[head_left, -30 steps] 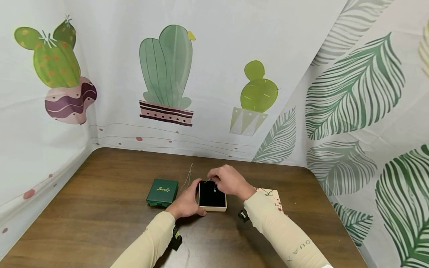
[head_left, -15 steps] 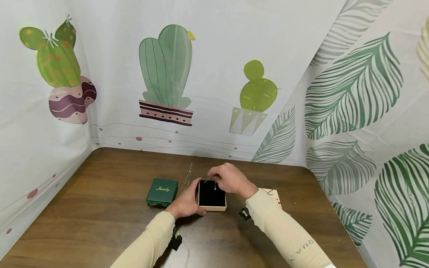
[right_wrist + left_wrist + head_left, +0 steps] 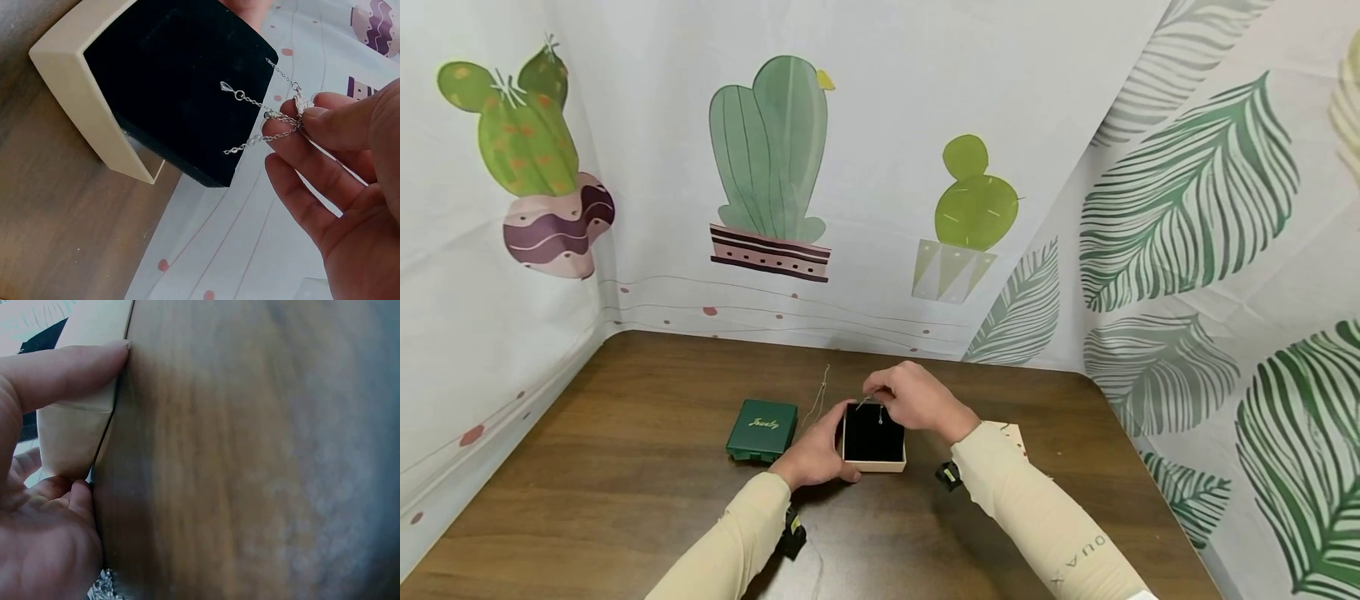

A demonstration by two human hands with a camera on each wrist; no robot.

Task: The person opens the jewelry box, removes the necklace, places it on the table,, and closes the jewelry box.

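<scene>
A square cream jewelry box (image 3: 875,467) with a black velvet insert (image 3: 181,81) rests on the wooden table. My left hand (image 3: 815,452) grips its left side, thumb at the front wall and fingers around the back; the left wrist view shows the thumb along the cream wall. Thumb and index finger of my right hand (image 3: 331,144) pinch a fine silver jewelry chain (image 3: 284,119) over the insert's far edge. A leaf-like charm sits at the pinch, and a teardrop end dangles over the velvet. In the right wrist view the insert stands tilted, partly proud of the box wall.
A green box (image 3: 763,427) with gold "Jewelry" lettering lies left of my left hand. Between them and farther back, a thin chain (image 3: 820,398) lies loose on the table (image 3: 625,467). A cream piece with red print (image 3: 1013,435) is partly hidden behind my right sleeve.
Both hands hold nearly the same position. The right forearm has shifted slightly, covering more of the printed cream piece; the dangling end sways a little.
</scene>
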